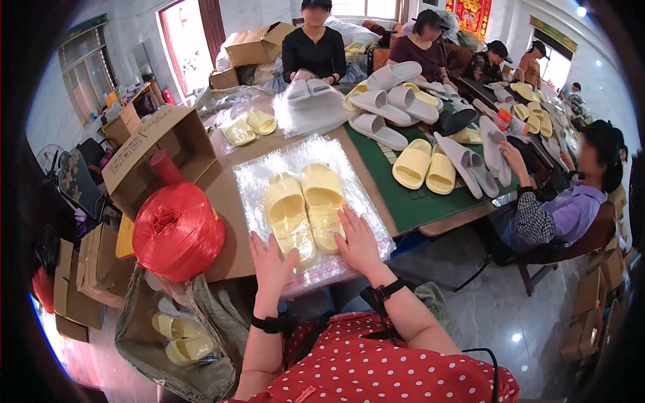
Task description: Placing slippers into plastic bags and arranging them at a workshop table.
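Note:
A pair of pale yellow slippers lies side by side, toes pointing away from me, with clear plastic film over at least their heel ends. Beneath them is a stack of clear plastic bags at the table's near edge. My left hand rests beside the left slipper's heel, fingers spread and thumb against the plastic. Across the right slipper's heel lie the outstretched fingers of my right hand. Neither hand is closed around anything.
A big red roll of twine and an open cardboard box stand left. Below, a woven sack holds bagged yellow slippers. Grey and yellow slippers pile on the green mat. Several people sit around the tables.

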`<control>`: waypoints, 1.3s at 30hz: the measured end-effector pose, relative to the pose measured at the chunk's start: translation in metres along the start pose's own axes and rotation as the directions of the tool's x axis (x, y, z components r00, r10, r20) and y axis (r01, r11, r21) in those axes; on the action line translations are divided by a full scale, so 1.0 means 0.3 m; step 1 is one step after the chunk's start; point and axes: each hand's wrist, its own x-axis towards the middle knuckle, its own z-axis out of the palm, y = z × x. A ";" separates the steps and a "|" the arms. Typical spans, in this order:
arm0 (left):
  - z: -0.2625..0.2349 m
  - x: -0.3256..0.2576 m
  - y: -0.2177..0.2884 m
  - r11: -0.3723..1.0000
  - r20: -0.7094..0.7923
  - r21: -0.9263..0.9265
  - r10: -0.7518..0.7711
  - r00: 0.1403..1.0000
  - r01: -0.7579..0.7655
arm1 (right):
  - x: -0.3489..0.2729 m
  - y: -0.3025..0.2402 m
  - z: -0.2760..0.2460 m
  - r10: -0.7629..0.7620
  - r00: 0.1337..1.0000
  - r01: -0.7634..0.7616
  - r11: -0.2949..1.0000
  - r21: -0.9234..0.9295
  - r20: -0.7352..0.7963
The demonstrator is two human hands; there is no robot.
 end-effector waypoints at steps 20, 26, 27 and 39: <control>-0.048 0.060 0.094 0.897 -0.017 -0.439 -0.060 0.998 0.046 | -0.004 0.006 -0.002 0.039 0.999 -0.040 0.999 0.032 0.026; 0.014 0.043 0.157 0.661 -0.049 -0.749 -0.006 0.999 -0.033 | 0.005 0.006 0.009 0.053 0.998 -0.053 0.997 0.058 0.015; 0.042 0.050 0.136 0.648 -0.074 -0.760 -0.014 0.997 -0.047 | 0.005 0.007 0.013 0.045 0.999 -0.045 0.999 0.027 0.013; -0.028 -0.057 0.113 -0.052 0.220 -0.975 -0.182 0.958 0.214 | 0.024 -0.093 -0.137 0.096 0.993 -0.092 0.993 0.073 -0.063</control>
